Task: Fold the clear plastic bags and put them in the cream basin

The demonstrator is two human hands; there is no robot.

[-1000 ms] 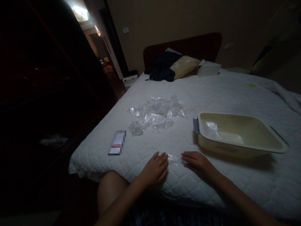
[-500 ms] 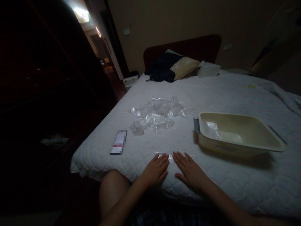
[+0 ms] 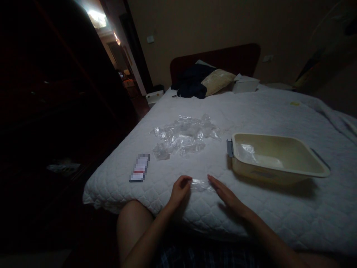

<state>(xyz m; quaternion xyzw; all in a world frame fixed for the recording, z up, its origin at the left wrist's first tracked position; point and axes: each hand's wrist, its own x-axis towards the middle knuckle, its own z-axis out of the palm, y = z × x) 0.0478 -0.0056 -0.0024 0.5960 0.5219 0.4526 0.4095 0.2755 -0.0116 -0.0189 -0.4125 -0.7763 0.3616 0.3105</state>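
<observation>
Starting at the left, we see the bed [image 3: 111, 182] end in a rounded edge. Past it all is dark, so nothing should slide that way. A small flat pack [image 3: 140, 168] lies near that edge.

Next, further up the bed, comes the pile of clear bags [image 3: 185, 136], crumpled and heaped together. It looks big to us, so we think most of the work is still waiting there.

Down near us, our left hand [image 3: 180, 190] is curled. Its thumb and finger pinch the left end of one clear bag [image 3: 201, 185]. That bag lies flat on the quilt between our two hands, close to the near edge of the bed and a little past our knee [image 3: 131, 223].

Our right hand [image 3: 226, 193] is open and flat. Its fingers are stretched out, with the tips at the right end of the bag, and it grips nothing.

Further right sits the cream tub [image 3: 267, 175], near the right hand but not touching it. A lone bag in the tub [image 3: 247, 152] leans on the left wall, so we judge that only a little is done.

Only quilt lies between our hands and the tub. Right of the tub the bed runs on wide, with lots of room to move.
</observation>
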